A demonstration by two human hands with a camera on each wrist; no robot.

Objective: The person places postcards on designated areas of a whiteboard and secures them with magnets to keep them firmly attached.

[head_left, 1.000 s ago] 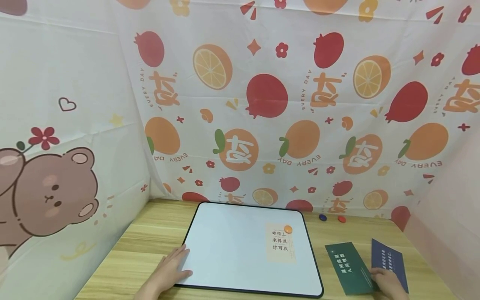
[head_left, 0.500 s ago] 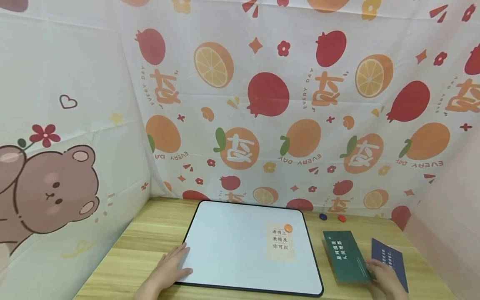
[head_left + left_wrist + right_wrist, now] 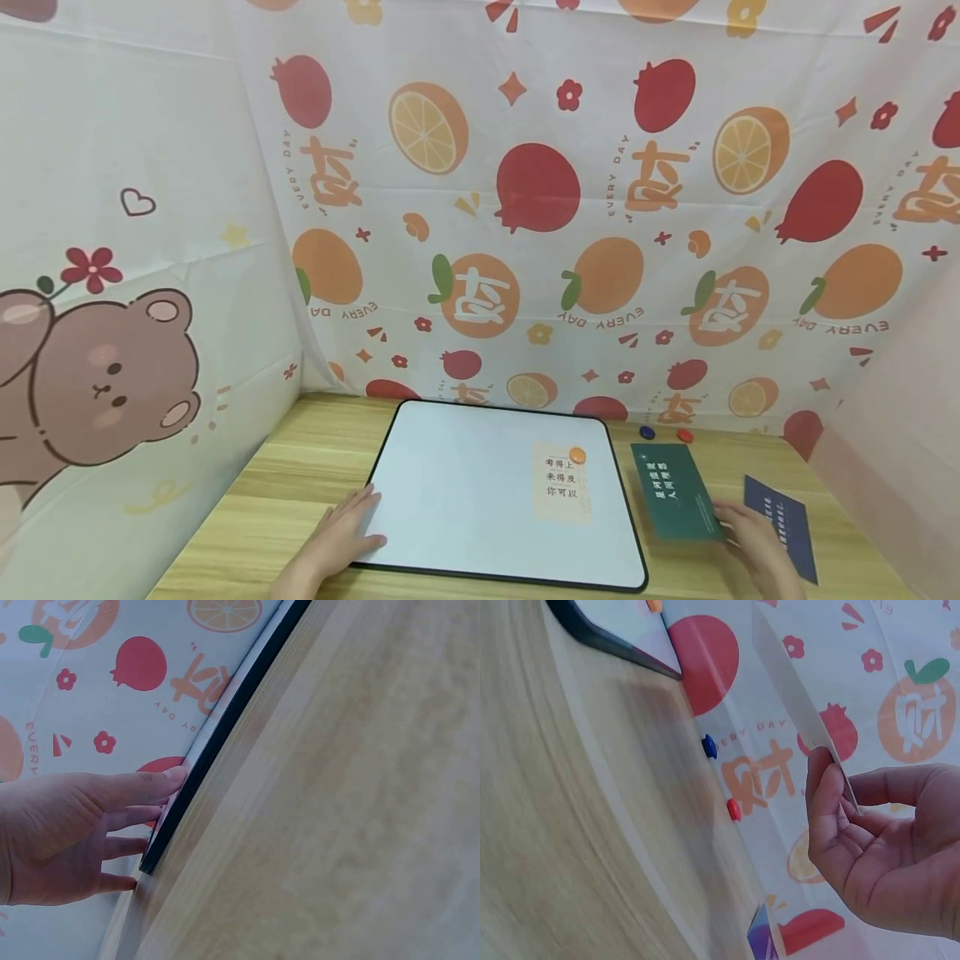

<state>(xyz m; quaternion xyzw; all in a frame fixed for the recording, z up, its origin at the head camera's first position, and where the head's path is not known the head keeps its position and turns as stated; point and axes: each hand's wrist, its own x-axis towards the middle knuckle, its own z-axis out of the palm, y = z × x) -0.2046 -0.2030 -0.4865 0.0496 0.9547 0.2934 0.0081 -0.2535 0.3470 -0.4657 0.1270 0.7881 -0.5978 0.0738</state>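
My right hand (image 3: 757, 542) pinches a green card (image 3: 675, 496) with white lettering by its lower right corner. In the right wrist view the card (image 3: 795, 690) is raised above the table, its pale back showing between thumb and fingers. At the whiteboard (image 3: 450, 492), my left hand (image 3: 337, 533) rests on the left edge, fingers spread. The left wrist view shows those fingertips along the dark frame (image 3: 217, 754). A beige card (image 3: 551, 508) with black characters lies on the board's right part, an orange round magnet (image 3: 577, 455) at its top right corner.
A dark blue card (image 3: 797, 529) lies on the wooden table (image 3: 285, 467) right of my right hand. Behind the green card sit a blue magnet (image 3: 647, 432) and a red magnet (image 3: 686, 435). A fruit-print cloth (image 3: 420, 358) hangs at the back.
My right hand has lifted the green card off the table and carried it left and away from me, toward the whiteboard's right edge. The left hand stays put.
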